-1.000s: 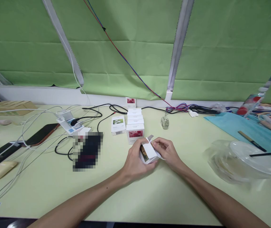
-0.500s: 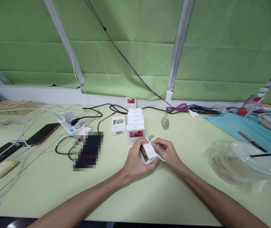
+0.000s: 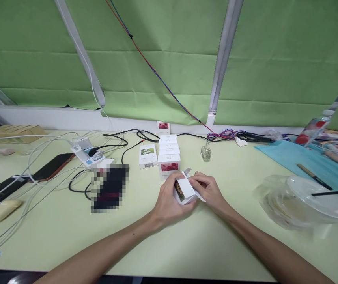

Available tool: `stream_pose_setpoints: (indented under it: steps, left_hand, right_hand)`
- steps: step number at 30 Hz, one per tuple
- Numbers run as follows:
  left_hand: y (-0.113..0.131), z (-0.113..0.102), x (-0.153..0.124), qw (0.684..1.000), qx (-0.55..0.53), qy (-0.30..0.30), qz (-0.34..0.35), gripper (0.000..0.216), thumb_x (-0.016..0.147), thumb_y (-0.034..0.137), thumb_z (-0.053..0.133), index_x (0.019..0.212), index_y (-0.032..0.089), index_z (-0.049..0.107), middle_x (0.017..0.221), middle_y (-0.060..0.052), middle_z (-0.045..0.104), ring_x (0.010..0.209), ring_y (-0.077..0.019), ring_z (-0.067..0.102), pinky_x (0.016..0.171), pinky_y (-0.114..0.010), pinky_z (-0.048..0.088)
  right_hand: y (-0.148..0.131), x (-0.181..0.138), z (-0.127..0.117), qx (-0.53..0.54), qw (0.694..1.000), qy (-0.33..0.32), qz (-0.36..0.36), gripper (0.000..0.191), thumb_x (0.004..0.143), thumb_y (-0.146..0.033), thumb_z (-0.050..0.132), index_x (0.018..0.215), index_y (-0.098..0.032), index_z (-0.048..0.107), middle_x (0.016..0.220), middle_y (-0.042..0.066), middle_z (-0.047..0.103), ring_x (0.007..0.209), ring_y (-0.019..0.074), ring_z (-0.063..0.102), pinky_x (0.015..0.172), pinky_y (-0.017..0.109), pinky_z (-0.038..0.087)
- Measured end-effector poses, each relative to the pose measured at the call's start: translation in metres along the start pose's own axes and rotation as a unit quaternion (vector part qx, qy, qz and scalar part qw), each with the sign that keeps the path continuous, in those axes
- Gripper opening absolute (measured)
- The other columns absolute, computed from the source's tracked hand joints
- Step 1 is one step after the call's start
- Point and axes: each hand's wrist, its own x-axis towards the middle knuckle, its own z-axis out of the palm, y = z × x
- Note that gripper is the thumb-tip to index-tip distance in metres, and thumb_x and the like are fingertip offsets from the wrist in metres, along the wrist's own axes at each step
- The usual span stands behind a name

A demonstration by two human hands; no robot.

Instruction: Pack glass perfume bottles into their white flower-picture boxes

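Observation:
Both hands hold a small white carton (image 3: 184, 189) just above the pale green table (image 3: 186, 244). My left hand (image 3: 167, 203) wraps the carton's left side and underside. My right hand (image 3: 208, 190) pinches its open end flaps on the right. The carton lies tilted, with a dark printed picture on its near face. Just beyond it stands a row of similar white cartons with pink flower prints (image 3: 169, 154), and one with a green print (image 3: 148, 155) to their left. A small clear glass bottle (image 3: 206, 152) stands to the right of the row.
Cables, a white power strip (image 3: 83, 153), phones (image 3: 52, 166) and a blurred dark patch (image 3: 109, 188) cover the table's left. A clear plastic bowl with lid (image 3: 301, 199) sits at right, before a blue cloth (image 3: 305, 161). Green sheeting hangs behind.
My right hand's fingers have shifted slightly on the carton's flaps. Everything else stays where it was.

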Motion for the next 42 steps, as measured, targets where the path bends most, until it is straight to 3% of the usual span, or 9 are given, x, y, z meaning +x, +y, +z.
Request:
stream_pose_setpoints:
  steps: [5, 14, 21, 29, 36, 42]
  left_hand:
    - [0.002, 0.000, 0.000, 1.000, -0.004, 0.004, 0.003, 0.053, 0.065, 0.021, 0.078, 0.110, 0.024, 0.049, 0.099, -0.002, 0.067, 0.081, -0.0177, 0.065, 0.069, -0.028, 0.052]
    - [-0.002, 0.001, 0.003, 0.999, -0.026, 0.006, 0.020, 0.058, 0.066, 0.024, 0.080, 0.112, 0.025, 0.045, 0.102, -0.004, 0.068, 0.082, -0.0183, 0.066, 0.072, -0.030, 0.054]
    - [-0.014, 0.006, 0.002, 0.993, -0.095, -0.019, 0.061, 0.064, 0.068, 0.027, 0.082, 0.114, 0.027, 0.038, 0.109, -0.004, 0.064, 0.079, -0.0147, 0.064, 0.066, -0.026, 0.051]
    - [-0.022, 0.009, -0.003, 0.980, -0.171, -0.083, 0.056, 0.071, 0.070, 0.025, 0.083, 0.120, 0.030, 0.033, 0.116, -0.005, 0.058, 0.083, -0.0149, 0.063, 0.070, -0.028, 0.050]
    - [-0.029, 0.007, -0.002, 0.971, -0.194, -0.139, 0.014, 0.081, 0.069, 0.031, 0.089, 0.125, 0.032, 0.031, 0.125, -0.007, 0.054, 0.098, -0.0201, 0.063, 0.080, -0.034, 0.052]
    - [-0.027, 0.002, 0.005, 0.982, -0.153, -0.110, -0.004, 0.079, 0.069, 0.040, 0.090, 0.124, 0.028, 0.034, 0.129, -0.009, 0.052, 0.104, -0.0221, 0.059, 0.084, -0.037, 0.051]
  right_hand:
    - [-0.001, 0.002, -0.001, -0.016, 1.000, -0.008, -0.008, 0.036, 0.094, -0.050, 0.063, 0.079, -0.021, 0.080, 0.070, 0.000, 0.049, 0.065, 0.0141, 0.047, 0.061, 0.029, 0.036]
    - [-0.009, 0.003, -0.002, 0.057, 0.997, 0.051, 0.014, 0.035, 0.087, -0.054, 0.069, 0.089, -0.019, 0.075, 0.082, 0.005, 0.070, 0.072, 0.0179, 0.060, 0.064, 0.029, 0.048]
    - [-0.006, 0.004, -0.004, 0.089, 0.985, 0.147, 0.031, 0.035, 0.085, -0.053, 0.072, 0.101, -0.022, 0.066, 0.070, -0.004, 0.056, 0.056, 0.0109, 0.050, 0.051, 0.023, 0.041]
    - [-0.010, 0.007, -0.005, 0.093, 0.978, 0.177, 0.065, 0.042, 0.088, -0.063, 0.062, 0.089, -0.022, 0.070, 0.060, -0.005, 0.044, 0.049, 0.0102, 0.039, 0.041, 0.023, 0.029]
    - [-0.004, 0.006, -0.005, 0.110, 0.983, 0.140, 0.050, 0.048, 0.094, -0.064, 0.053, 0.091, -0.021, 0.075, 0.080, 0.004, 0.071, 0.063, 0.0160, 0.058, 0.052, 0.027, 0.041]
    - [-0.003, 0.005, -0.005, 0.072, 0.988, 0.130, 0.034, 0.056, 0.098, -0.065, 0.043, 0.105, -0.021, 0.077, 0.102, 0.007, 0.078, 0.074, 0.0208, 0.064, 0.064, 0.033, 0.049]
